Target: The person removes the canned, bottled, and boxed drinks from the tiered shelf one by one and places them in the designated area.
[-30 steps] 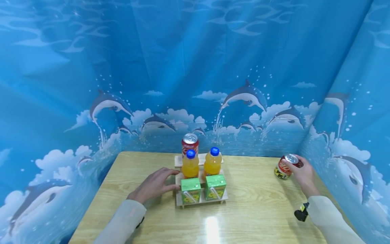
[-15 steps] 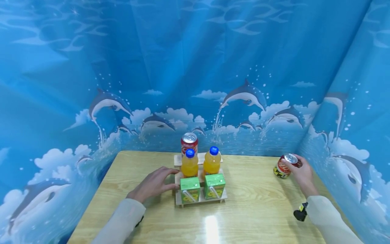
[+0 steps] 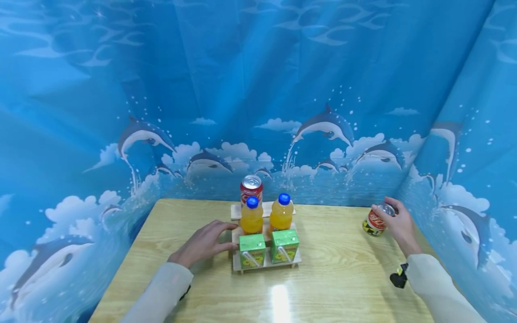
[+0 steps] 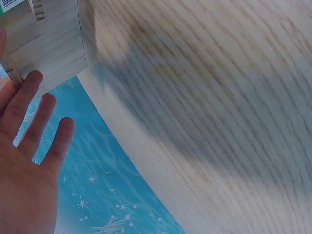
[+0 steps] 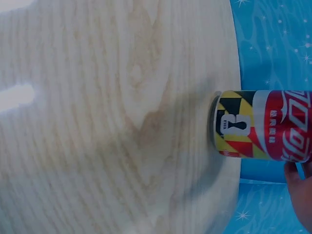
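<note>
In the head view, a small wooden tiered rack (image 3: pixel 266 265) stands on the table. It bears a red soda can (image 3: pixel 251 193) on top, two orange juice bottles (image 3: pixel 281 217) in the middle and two green juice boxes (image 3: pixel 252 253) in front. My left hand (image 3: pixel 203 244) touches the rack's left side with thumb and index finger; its other fingers look straight in the left wrist view. At the right, another red soda can (image 3: pixel 374 223) stands upright on the table. My right hand (image 3: pixel 397 224) holds its top from behind, partly hiding the lid.
The light wooden table (image 3: pixel 331 278) ends at a blue dolphin-print curtain (image 3: pixel 258 89) at the back and sides. A black wrist device (image 3: pixel 399 279) hangs at the right sleeve. Glare marks the table's front.
My right hand has shifted slightly upward on the soda can, and its thumb now covers more of the lid. The can, rack and left hand look unmoved.
</note>
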A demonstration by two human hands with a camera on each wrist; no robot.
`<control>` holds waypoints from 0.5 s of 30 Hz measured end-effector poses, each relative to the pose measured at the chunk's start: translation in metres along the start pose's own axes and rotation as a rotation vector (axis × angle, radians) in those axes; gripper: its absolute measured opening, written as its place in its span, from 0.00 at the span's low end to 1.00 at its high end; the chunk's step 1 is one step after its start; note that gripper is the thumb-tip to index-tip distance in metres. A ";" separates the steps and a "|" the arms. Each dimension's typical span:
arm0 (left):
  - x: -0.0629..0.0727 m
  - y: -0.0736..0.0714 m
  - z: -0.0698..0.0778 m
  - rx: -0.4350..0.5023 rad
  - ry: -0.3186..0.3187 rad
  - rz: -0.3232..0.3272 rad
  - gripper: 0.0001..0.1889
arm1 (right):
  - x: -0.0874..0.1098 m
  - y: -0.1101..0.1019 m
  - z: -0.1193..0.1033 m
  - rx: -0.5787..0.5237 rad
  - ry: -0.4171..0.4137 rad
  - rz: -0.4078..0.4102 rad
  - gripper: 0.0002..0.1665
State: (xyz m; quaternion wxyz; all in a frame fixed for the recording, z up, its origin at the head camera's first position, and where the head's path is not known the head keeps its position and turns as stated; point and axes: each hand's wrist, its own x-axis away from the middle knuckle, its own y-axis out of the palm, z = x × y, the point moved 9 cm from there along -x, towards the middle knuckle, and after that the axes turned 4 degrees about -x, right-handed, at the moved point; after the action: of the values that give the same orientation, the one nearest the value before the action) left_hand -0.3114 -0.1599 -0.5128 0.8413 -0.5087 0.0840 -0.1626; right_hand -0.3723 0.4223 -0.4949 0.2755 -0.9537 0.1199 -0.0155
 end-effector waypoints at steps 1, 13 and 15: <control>0.000 0.000 0.000 -0.001 0.000 -0.001 0.34 | -0.001 0.000 -0.003 0.004 -0.010 0.000 0.60; -0.001 0.001 -0.001 -0.011 -0.013 -0.002 0.34 | 0.000 0.008 -0.053 0.081 -0.124 -0.020 0.60; -0.001 0.000 0.000 -0.013 -0.012 -0.001 0.33 | 0.001 0.012 -0.064 0.091 -0.152 -0.024 0.59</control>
State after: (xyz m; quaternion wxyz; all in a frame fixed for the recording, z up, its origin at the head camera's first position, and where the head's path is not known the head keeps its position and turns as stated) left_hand -0.3120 -0.1598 -0.5132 0.8384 -0.5150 0.0797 -0.1595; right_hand -0.3801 0.3786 -0.4471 0.3267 -0.9400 0.0863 0.0480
